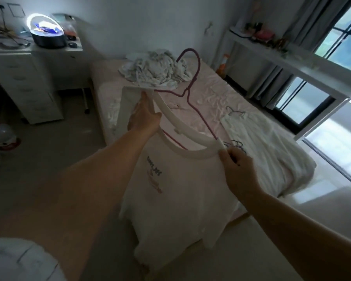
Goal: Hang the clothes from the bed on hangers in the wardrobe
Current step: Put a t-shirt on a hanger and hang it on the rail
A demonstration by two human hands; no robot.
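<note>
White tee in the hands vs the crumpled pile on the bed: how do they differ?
The white T-shirt is held up by both hands and hangs spread out, with a pink hanger at its collar; the crumpled pile lies bunched on the bed, untouched. The T-shirt shows printed lettering; the pile looks greyish-patterned. Both are pale.

Dim room on my feed, overall underexposed. Daylight comes only from the window (340,43) at right, which is blown out with glare, and it puts a bright sheen on the floor (328,195) below. A ring lamp (46,27) on the far-left tabletop (49,50) glows, clipped white. Left side sits in murky shadow. Whole frame soft and smeared, print on the white T-shirt (176,195) unreadable. Strong wide-angle bending at the edges; bottom-left corner fully blurred.
</note>
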